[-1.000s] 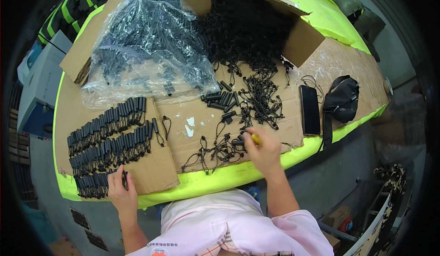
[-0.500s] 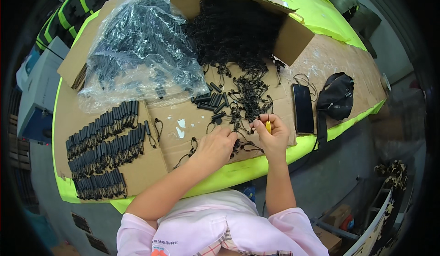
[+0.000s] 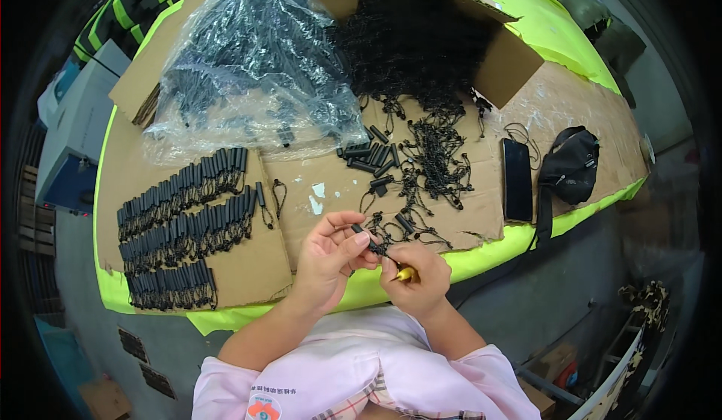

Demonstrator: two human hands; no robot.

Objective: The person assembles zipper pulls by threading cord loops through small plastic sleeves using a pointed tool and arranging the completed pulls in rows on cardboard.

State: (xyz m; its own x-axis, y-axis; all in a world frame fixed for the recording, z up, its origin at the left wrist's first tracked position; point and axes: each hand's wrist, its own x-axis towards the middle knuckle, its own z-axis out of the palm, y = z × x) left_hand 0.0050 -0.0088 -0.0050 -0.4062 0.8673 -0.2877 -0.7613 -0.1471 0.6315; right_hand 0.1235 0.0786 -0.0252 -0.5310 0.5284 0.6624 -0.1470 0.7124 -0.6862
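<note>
Close to the table's near edge, my left hand point(image 3: 325, 263) pinches a small black tube point(image 3: 359, 230) between thumb and fingers. Right beside it, my right hand point(image 3: 421, 277) is closed around a yellow-handled tool point(image 3: 407, 273), whose tip I cannot make out. Black cord point(image 3: 381, 248) runs between the two hands. Just beyond them lie a single tube point(image 3: 404, 223) and thin cord loops. Farther off are several loose black tubes point(image 3: 383, 158) and a tangle of knotted black cords point(image 3: 440, 157).
Three rows of tubes with cord loops point(image 3: 184, 228) lie on cardboard point(image 3: 267, 269) at the left. Behind stand a clear plastic bag point(image 3: 248, 66) of black parts and an open carton point(image 3: 511, 70) full of black cords. A phone point(image 3: 516, 183) and a black pouch point(image 3: 571, 166) lie at the right.
Both hands have drawn back toward me from the cord tangle. My left hand has turned and now shows a tube in its pinch. The yellow-handled tool moved along with my right hand.
</note>
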